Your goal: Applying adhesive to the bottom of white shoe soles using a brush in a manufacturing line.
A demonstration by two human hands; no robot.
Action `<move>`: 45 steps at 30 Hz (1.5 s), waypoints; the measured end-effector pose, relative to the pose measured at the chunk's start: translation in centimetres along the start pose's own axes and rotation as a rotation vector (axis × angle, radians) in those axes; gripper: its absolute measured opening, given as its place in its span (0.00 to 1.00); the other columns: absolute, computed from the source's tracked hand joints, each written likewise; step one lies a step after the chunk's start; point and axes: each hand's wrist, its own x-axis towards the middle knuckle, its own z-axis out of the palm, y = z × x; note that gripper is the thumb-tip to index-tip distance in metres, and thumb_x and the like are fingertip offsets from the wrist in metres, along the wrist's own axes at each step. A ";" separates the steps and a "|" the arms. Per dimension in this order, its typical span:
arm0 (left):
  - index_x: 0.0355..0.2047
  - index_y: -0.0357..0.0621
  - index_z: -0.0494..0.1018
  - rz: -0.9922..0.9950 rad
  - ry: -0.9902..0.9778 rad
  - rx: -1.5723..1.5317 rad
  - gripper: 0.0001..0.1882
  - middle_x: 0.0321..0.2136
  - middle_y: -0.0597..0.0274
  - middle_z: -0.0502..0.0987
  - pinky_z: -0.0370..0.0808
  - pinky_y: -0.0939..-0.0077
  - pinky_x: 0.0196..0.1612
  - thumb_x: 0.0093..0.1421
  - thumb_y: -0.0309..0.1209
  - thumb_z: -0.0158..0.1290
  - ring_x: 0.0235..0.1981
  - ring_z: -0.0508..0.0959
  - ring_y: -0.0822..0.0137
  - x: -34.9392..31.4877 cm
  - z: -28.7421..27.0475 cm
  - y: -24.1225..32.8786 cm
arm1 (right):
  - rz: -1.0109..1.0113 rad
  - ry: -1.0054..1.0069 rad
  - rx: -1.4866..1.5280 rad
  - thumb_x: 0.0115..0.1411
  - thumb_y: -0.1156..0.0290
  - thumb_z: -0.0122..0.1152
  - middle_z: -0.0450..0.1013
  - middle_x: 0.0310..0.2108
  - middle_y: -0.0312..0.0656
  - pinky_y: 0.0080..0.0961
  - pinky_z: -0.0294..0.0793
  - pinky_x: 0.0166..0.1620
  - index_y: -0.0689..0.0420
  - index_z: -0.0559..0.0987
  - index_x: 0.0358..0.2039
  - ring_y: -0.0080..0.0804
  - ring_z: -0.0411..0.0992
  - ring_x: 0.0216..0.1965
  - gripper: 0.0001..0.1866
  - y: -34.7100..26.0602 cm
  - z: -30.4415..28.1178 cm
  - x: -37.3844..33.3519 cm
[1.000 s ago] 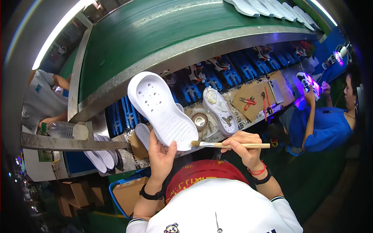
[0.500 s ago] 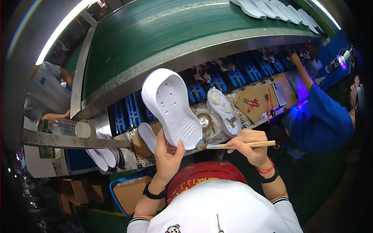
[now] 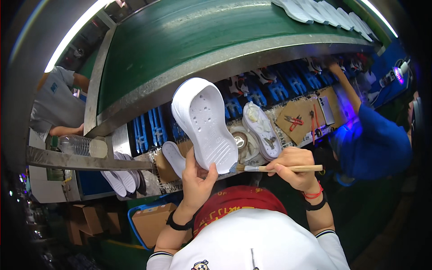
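Observation:
My left hand [image 3: 196, 177] grips the lower end of a white shoe sole [image 3: 209, 119], thumb on its edge. The sole is tilted up, its hollow side with small holes facing me. My right hand [image 3: 292, 168] is closed round the wooden handle of a flat paintbrush [image 3: 258, 168]. The bristles touch or nearly touch the sole's lower right edge. On the bench behind lies another white sole [image 3: 262, 130] with crumpled material in it. Beside it is a roll of tape [image 3: 240, 140]. A further white sole [image 3: 173, 157] lies left of my left hand, partly hidden.
A green conveyor belt [image 3: 180, 49] with a metal rim runs behind; several soles [image 3: 310, 12] lie on it. Red-handled snips [image 3: 295, 122] and a phone [image 3: 326, 110] rest on cardboard. A plastic bottle [image 3: 76, 145] and a person [image 3: 58, 105] are left; a co-worker in blue [image 3: 373, 139] is right.
The sole and brush have shifted slightly right in the picture, along with the bench around them. The bristles now sit a little higher against the sole's edge. Both grips are unchanged.

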 end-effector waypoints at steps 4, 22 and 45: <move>0.58 0.31 0.52 -0.030 -0.011 -0.010 0.30 0.44 0.48 0.71 0.76 0.77 0.39 0.56 0.21 0.49 0.41 0.77 0.65 -0.1 -0.1 0.0 | 0.045 0.031 0.017 0.50 0.78 0.56 0.75 0.17 0.36 0.22 0.66 0.23 0.60 0.81 0.24 0.25 0.69 0.17 0.05 -0.3 -0.1 0.1; 0.51 0.38 0.46 -0.017 -0.366 -0.432 0.25 0.42 0.41 0.70 0.81 0.68 0.30 0.57 0.20 0.46 0.36 0.79 0.56 14.9 10.6 5.3 | 0.190 1.186 0.176 0.54 0.70 0.48 0.73 0.22 0.48 0.25 0.72 0.22 0.69 0.77 0.25 0.37 0.71 0.15 0.14 -1.5 -8.2 -8.9; 0.39 0.36 0.64 -0.414 0.066 0.605 0.23 0.40 0.49 0.64 0.72 0.65 0.34 0.43 0.24 0.61 0.26 0.74 0.54 -2.2 -1.8 -23.8 | 0.500 0.625 0.366 0.57 0.71 0.50 0.75 0.21 0.51 0.23 0.74 0.28 0.71 0.79 0.28 0.35 0.75 0.20 0.14 2.3 -1.1 -5.4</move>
